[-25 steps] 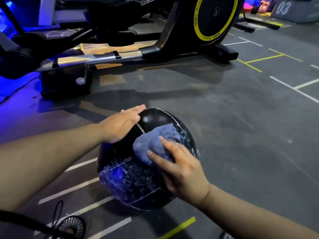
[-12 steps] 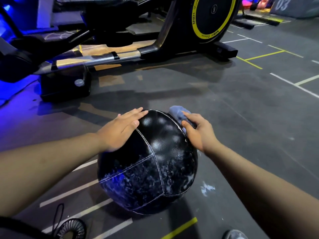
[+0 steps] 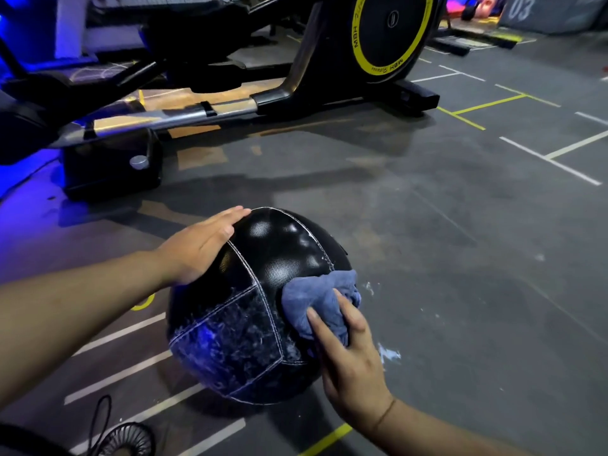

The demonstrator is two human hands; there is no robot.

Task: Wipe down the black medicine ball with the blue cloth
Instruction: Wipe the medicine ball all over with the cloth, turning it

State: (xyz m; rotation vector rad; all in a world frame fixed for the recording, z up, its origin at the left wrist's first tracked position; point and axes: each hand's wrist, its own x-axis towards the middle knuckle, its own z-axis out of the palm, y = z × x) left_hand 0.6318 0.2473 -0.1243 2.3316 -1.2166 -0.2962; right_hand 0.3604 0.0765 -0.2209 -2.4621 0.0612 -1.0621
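Head view. The left grip (image 3: 200, 248) lies flat on the upper left flank of the black medicine ball (image 3: 279, 255), fingers straight and together, palm on the leather, closed round nothing. The right grip (image 3: 352, 363) is clamped on the blue cloth (image 3: 312, 301): its fingers bend over the bunched fabric and press it to the right side of the ball, with a fold of cloth showing between the forefinger and the next finger (the thumb is hidden). The ball sits on the grey floor (image 3: 460, 258) between the two grips, touching both. Its top panel, just beyond the right grip, looks glossy; the lower front panel, to the left of that grip and beneath the left one, carries white suds (image 3: 227, 343) between pale stitched seams. A thin band (image 3: 385, 414) circles the right wrist. Flecks of foam (image 3: 390, 353) lie on the floor just right of the right grip. Well beyond both grips stands an exercise machine (image 3: 388, 31) with a yellow-ringed black wheel. A small round fan (image 3: 126, 439) with a cord lies below the left forearm, at the frame's near edge.
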